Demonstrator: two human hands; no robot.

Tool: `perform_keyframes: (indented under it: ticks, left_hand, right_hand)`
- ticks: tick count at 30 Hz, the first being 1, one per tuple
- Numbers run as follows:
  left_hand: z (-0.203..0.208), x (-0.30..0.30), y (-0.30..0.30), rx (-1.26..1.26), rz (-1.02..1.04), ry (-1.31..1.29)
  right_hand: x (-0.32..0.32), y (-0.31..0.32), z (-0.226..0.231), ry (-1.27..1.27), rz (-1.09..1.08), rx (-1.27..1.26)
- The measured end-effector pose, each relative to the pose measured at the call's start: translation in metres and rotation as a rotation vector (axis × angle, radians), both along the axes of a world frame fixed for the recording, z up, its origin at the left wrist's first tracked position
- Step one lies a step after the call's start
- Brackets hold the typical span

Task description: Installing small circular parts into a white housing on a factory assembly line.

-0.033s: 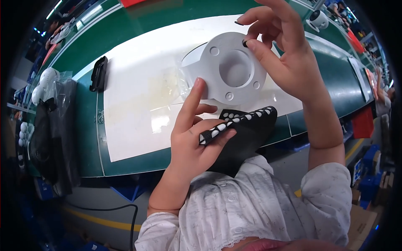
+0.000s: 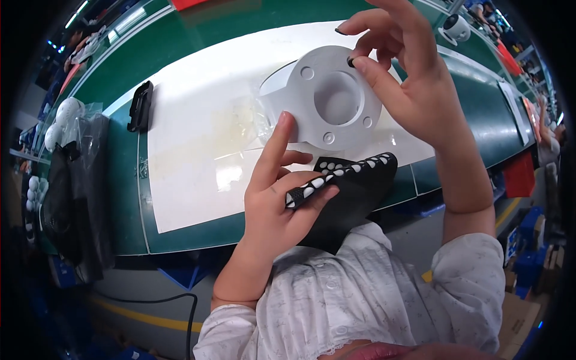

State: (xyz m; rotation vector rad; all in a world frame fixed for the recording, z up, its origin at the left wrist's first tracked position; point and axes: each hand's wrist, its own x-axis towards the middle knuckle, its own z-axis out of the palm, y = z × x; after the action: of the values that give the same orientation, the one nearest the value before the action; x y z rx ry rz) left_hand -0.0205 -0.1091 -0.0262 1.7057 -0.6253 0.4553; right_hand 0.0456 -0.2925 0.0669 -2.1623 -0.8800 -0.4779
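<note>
A white plastic housing (image 2: 300, 111) with a round ring face and a central hollow rests on the white mat in front of me. Small round recesses dot its ring. My left hand (image 2: 273, 192) is closed around the edge of a black sheet (image 2: 345, 171) with rows of white round spots, which bends down toward my lap. The left index fingertip touches the housing's lower left side. At the ring's upper right edge, my right hand (image 2: 402, 72) has its thumb tip on a small black round pad (image 2: 351, 62), other fingers curled above. Another dark bit shows on one right fingertip.
The white mat (image 2: 186, 150) covers much of the green table (image 2: 192, 236). A black plastic part (image 2: 141, 106) lies by its left edge. Bagged white round parts (image 2: 69, 114) and dark cloth-like material stand far left. A white camera-like unit (image 2: 456, 29) sits back right; a red bin (image 2: 519, 174) is at the right.
</note>
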Motion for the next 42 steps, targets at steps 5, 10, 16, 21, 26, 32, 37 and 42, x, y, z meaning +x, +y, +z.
perform_keyframes:
  ticks: [5, 10, 16, 21, 26, 32, 37, 42]
  left_hand:
    - [0.001, 0.003, -0.002, 0.012, 0.004, 0.023]
    - [0.001, 0.005, -0.005, 0.016, 0.009, 0.024]
    - [0.001, 0.009, -0.007, 0.036, 0.010, -0.012]
    - [0.003, 0.008, -0.011, 0.016, 0.025, 0.065]
    - [0.001, 0.011, -0.012, 0.028, 0.008, 0.034]
    - [0.000, 0.011, -0.014, 0.020, 0.018, 0.049]
    - [0.000, 0.013, -0.016, 0.021, 0.024, 0.026]
    - [0.000, 0.013, -0.018, 0.032, 0.032, 0.035]
  right_hand:
    - [-0.009, 0.006, 0.009, -0.314, 0.119, -0.367]
    - [0.000, 0.001, -0.005, -0.345, 0.086, -0.176]
    - [0.065, -0.003, -0.018, -0.619, 0.670, 0.298]
    - [0.065, 0.005, -0.016, -0.433, 0.763, 0.363]
    - [0.008, -0.010, 0.028, -0.030, -0.032, -0.295]
    - [0.014, -0.005, 0.017, -0.349, 0.062, -0.377]
    - [0.020, -0.007, -0.007, -0.488, 0.061, -0.284]
    - [0.013, -0.009, -0.009, -0.442, 0.105, -0.246]
